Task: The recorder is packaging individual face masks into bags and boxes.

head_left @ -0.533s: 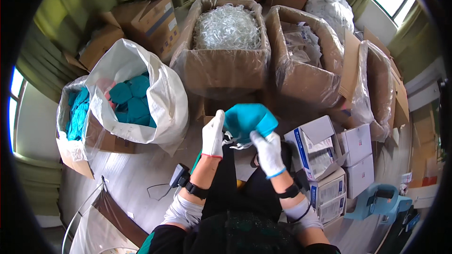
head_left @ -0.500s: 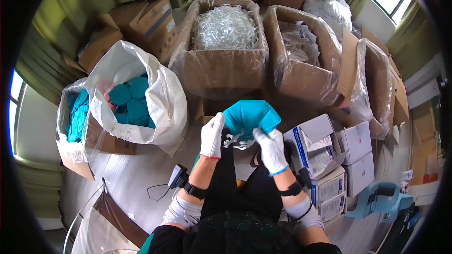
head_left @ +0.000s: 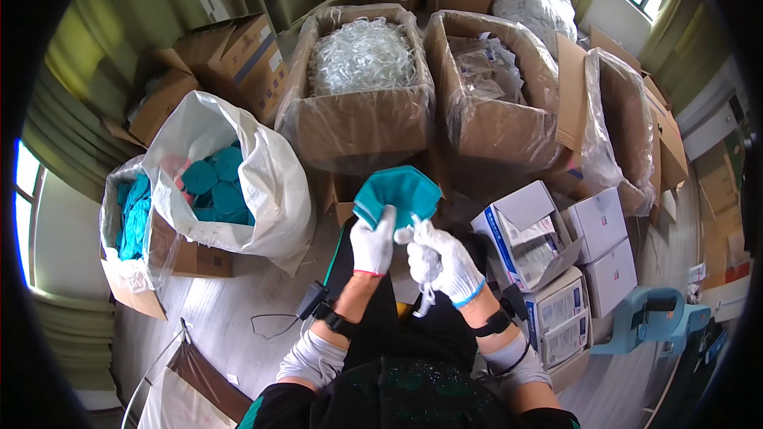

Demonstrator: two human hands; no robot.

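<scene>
1. Head view: the teal piece (head_left: 397, 193), folded and cup-like, was out in front of the person's body, above the knees.
2. The left hand (head_left: 373, 248), in a white glove with a red cuff, gripped the teal piece at its near edge.
3. The right hand (head_left: 447, 264), in a white glove with a blue cuff, had its fingers curled around white cords (head_left: 426, 302), whose ends dangled below it. Whether its fingertips touched the teal piece could not be told.
4. To the left, a white sack (head_left: 278, 191) held more teal pieces (head_left: 228, 199).
5. Ahead stood a carton (head_left: 358, 125) heaped with clear strips (head_left: 362, 56); just right of it, a second carton (head_left: 497, 137) held clear packets (head_left: 481, 71).
6. An open white box (head_left: 498, 248) sat to the right, near a light-blue case (head_left: 674, 318).
</scene>
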